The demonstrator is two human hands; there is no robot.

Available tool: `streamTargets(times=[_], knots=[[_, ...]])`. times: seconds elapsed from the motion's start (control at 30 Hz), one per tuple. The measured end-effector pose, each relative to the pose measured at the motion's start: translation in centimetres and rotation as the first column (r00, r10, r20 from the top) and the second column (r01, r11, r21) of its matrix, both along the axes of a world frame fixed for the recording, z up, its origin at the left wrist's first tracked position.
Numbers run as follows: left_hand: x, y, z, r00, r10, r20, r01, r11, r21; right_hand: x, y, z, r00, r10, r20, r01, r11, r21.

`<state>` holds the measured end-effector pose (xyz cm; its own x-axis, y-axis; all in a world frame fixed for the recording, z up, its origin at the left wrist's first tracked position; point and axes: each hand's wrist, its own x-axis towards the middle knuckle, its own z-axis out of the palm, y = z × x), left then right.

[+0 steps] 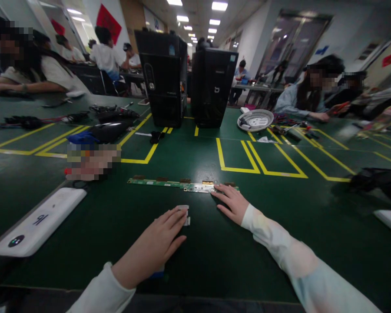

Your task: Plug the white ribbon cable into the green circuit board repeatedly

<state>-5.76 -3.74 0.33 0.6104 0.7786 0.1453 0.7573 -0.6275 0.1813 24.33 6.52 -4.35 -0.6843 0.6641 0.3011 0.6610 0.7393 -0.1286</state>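
A long, narrow green circuit board [163,183] lies across the table in front of me, with copper-coloured tabs along its far edge. Its right end is partly covered by my right hand [233,202], whose spread fingertips rest on it. Nearer to me, my left hand [158,243] lies palm down with its fingers stretched out. Under those fingertips is a small whitish piece [187,221], mostly hidden, so its kind does not show. Something blue [158,274] peeks out beneath my left wrist.
Two black computer towers [164,78] stand at the far edge of the green table [195,252]. A white power bank [41,221] lies at left, near dark cables [22,121]. A white basket [255,119] sits at back right. Other people sit around the table.
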Motion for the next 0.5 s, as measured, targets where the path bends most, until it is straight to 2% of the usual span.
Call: streamTargets(times=[0.3,0.5], knots=[[4.8,2.5,0.4,0.995,-0.072,-0.067,0.067,0.995,-0.070,-1.2,0.1,0.2,0.999,-0.031,-0.036,0.033,0.999,0.043],[5.6,3.7,-0.4,0.996,-0.042,-0.073,0.043,0.999,0.003,-1.2,0.1,0.1,0.999,-0.039,-0.027,0.040,0.998,0.048]])
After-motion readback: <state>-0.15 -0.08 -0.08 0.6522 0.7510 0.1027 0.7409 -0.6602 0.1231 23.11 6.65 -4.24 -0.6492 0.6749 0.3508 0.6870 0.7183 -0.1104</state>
